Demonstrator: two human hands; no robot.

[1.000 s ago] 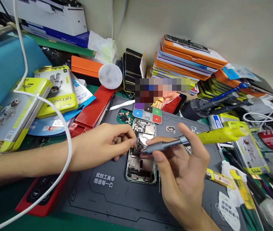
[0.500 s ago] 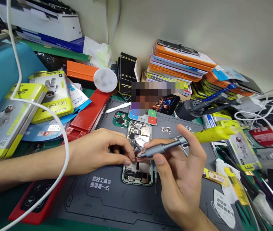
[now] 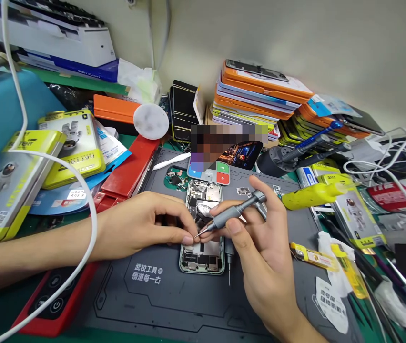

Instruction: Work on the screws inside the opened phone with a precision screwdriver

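An opened phone [image 3: 203,259] lies on the dark grey mat [image 3: 174,305], its inner parts showing. My right hand [image 3: 260,238] holds a grey precision screwdriver [image 3: 228,216] at a slant between thumb and fingers, its thin tip pointing left over the middle of the phone. My left hand [image 3: 156,221] reaches in from the left, thumb and index finger pinched at the screwdriver's tip; anything between them is too small to make out. Right of the phone, a second screwdriver [image 3: 229,262] lies partly behind my right hand.
A green circuit board [image 3: 176,178] and white stick [image 3: 171,161] lie behind the phone. Battery boxes [image 3: 72,143] and a red case [image 3: 127,166] stand left. A tool holder [image 3: 272,162], yellow bottle [image 3: 312,195] and cables are right. A white cable [image 3: 94,209] crosses above my left forearm.
The view has shifted slightly. The screwdriver is tilted more steeply and its rear end now shows clear of the yellow bottle. My left hand stays at the tip.
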